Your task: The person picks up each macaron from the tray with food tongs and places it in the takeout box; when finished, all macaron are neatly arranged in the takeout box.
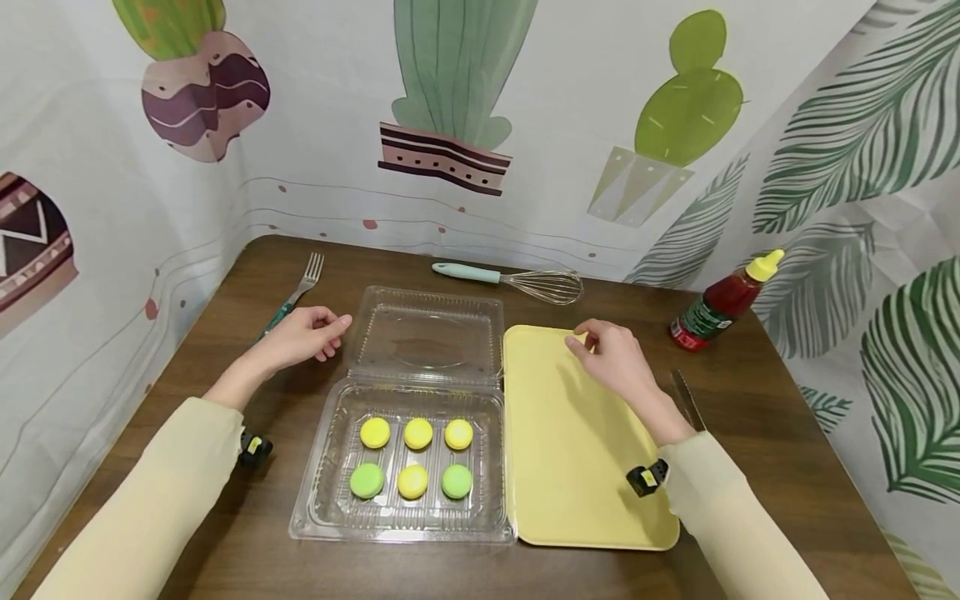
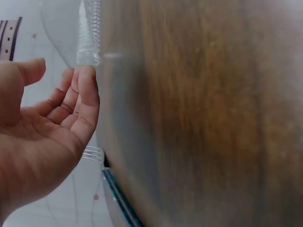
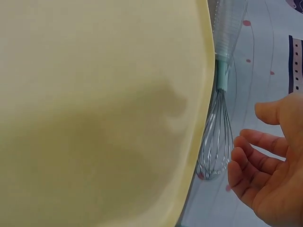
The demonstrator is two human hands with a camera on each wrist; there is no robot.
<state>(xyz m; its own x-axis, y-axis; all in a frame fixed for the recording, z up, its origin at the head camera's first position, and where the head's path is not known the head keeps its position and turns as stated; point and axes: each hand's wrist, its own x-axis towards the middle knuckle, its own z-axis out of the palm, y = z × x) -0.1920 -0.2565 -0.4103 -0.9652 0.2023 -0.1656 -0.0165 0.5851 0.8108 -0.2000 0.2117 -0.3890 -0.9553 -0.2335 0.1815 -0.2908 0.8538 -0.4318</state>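
My left hand (image 1: 303,336) hovers beside the raised lid of a clear plastic clamshell box (image 1: 307,508), its fingers loosely bent and holding nothing. Behind that hand lies a fork (image 1: 306,282) with a teal handle, partly covered by it in the head view. Inside the box sit two rows of macarons: several yellow ones (image 1: 417,433) and two green ones (image 1: 367,481). Over the far right part of a pale yellow tray (image 1: 570,467) is my right hand (image 1: 611,354), empty, with relaxed fingers and the thumb apart from them. The tray's surface is bare and carries the hand's shadow.
A whisk (image 1: 540,283) with a mint handle lies along the table's back edge. At the right stands a red sauce bottle (image 1: 723,304) with a yellow cap. A dark, thin blade-like piece (image 1: 688,400) lies partly behind my right forearm. Patterned cloth (image 1: 315,100) hangs around the table.
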